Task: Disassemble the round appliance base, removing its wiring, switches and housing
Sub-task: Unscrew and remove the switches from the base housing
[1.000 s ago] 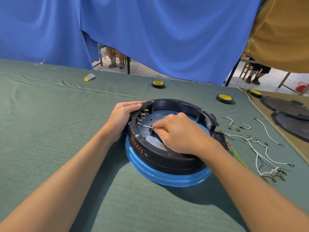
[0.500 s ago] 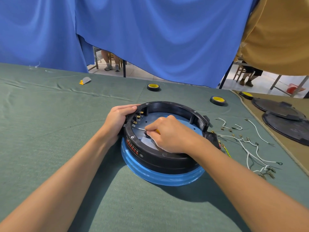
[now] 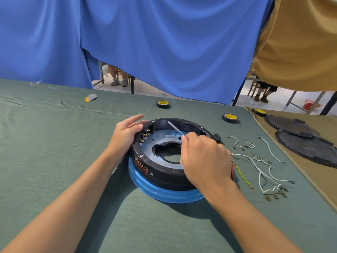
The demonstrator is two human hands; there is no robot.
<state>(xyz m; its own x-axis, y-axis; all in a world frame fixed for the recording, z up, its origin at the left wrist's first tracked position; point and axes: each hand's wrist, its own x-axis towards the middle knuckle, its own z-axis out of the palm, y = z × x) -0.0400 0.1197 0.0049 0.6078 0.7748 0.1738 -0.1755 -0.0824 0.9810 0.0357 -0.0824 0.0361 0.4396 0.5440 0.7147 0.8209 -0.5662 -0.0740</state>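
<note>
The round black plastic appliance base (image 3: pixel 164 173), blue-ringed below, sits on the green-clothed bench (image 3: pixel 54 161), nearer its right edge. The left hand (image 3: pixel 127 133) rests straight-fingered on its left rim. The right hand (image 3: pixel 202 157) grips a slim metal screwdriver (image 3: pixel 176 129), tip raised.

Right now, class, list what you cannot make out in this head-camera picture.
Head view only:
1. Handle of the thin metal screwdriver: hidden inside the right hand.
2. Red print on the black round base: too small.
3. Base's near right rim: behind the right hand.
</note>
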